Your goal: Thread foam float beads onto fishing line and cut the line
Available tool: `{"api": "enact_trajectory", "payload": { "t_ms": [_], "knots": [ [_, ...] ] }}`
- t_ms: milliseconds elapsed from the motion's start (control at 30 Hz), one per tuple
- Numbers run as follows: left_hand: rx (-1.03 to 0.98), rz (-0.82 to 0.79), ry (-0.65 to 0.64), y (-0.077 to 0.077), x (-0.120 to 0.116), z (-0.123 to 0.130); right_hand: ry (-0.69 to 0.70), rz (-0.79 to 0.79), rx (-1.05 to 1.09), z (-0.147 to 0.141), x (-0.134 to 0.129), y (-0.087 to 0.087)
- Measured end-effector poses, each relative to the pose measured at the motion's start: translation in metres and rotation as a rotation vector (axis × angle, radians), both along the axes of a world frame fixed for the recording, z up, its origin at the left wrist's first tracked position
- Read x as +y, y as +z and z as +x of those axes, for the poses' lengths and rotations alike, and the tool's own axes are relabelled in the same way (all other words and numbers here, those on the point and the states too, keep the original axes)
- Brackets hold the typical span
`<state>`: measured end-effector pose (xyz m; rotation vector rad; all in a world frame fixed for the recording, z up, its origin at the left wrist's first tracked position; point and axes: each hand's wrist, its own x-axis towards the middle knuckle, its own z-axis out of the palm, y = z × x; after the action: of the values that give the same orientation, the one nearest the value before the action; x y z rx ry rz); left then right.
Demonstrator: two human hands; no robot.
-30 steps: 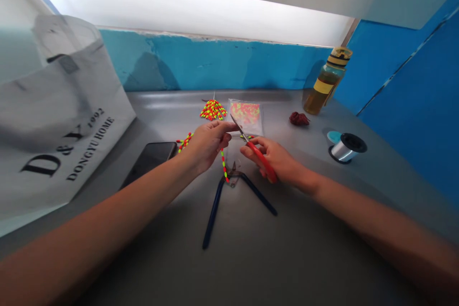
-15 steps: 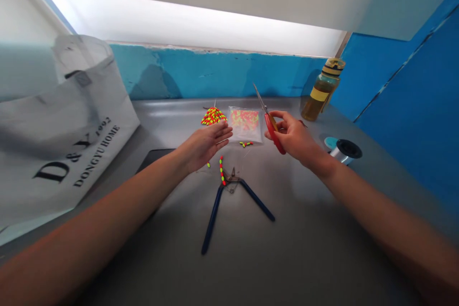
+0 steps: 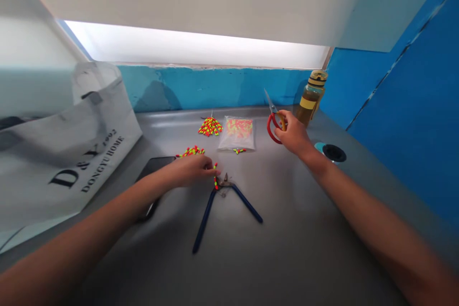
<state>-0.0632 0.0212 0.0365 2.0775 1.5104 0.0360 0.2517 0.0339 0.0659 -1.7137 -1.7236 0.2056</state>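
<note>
Neon yellow-and-red beads are what we've got going here, on a grey metal counter. Using the blue-handled pliers as our marker, with their handles spread in a wide V, one heap of beads sits straight up the counter from them. A loose strand lies up and to their left, and a short strand sits right by their head.

Our left hand is just left of the pliers, fingers curled in narrow with the fingertips at the short strand - we can't tell if they're actually pinching it. Our right hand is up and to the right, wrapped around red-handled scissors with the blades closed.

Beyond the pliers is a clear plastic bag of more beads. Off to their far right stand a bottle of amber liquid and a spool of clear line. A phone lies to their left, under our left forearm, near a white tote bag.
</note>
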Motion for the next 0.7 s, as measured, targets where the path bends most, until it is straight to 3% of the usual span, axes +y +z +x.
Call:
{"api": "enact_trajectory", "payload": {
  "t_ms": [133, 333, 533, 700],
  "knots": [
    [0.013, -0.013, 0.049, -0.009, -0.007, 0.008, 0.005, -0.09, -0.136, -0.002, 0.008, -0.009],
    [0.055, -0.011, 0.064, -0.003, -0.006, 0.015, -0.016, -0.362, -0.333, -0.026, 0.029, -0.014],
    [0.138, 0.046, 0.074, 0.001, -0.003, 0.028, -0.091, -0.384, -0.336, -0.046, 0.051, -0.016],
    [0.198, 0.121, 0.071, 0.006, 0.001, 0.024, -0.092, -0.382, -0.301, -0.048, 0.056, -0.024]
  ]
}}
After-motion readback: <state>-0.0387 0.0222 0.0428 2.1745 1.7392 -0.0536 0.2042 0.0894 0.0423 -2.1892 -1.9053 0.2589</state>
